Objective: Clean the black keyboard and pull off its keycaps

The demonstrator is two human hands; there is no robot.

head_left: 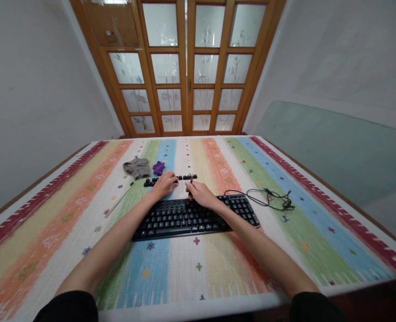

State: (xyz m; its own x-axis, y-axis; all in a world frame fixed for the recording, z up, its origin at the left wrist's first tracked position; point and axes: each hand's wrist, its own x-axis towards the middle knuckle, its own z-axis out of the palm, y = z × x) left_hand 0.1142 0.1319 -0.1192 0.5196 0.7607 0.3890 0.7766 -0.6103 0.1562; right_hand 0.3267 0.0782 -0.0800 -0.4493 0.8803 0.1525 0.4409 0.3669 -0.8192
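A black keyboard (198, 217) lies on the striped tablecloth (285, 232) in front of me. Beyond its far edge runs a row of loose black keycaps (151, 181). My left hand (164, 184) rests on that row, fingers curled over a keycap. My right hand (200, 193) hovers at the keyboard's top edge, fingers pinched round a thin small tool (191, 179) that points up and away. The keyboard's black cable (271, 199) lies coiled to the right.
A grey cloth (136, 167) and a purple cloth (158, 167) lie behind the keycaps. A thin long stick (119, 200) rests to the left. Wooden glazed doors (187, 67) stand past the table's far edge. White walls close in on both sides.
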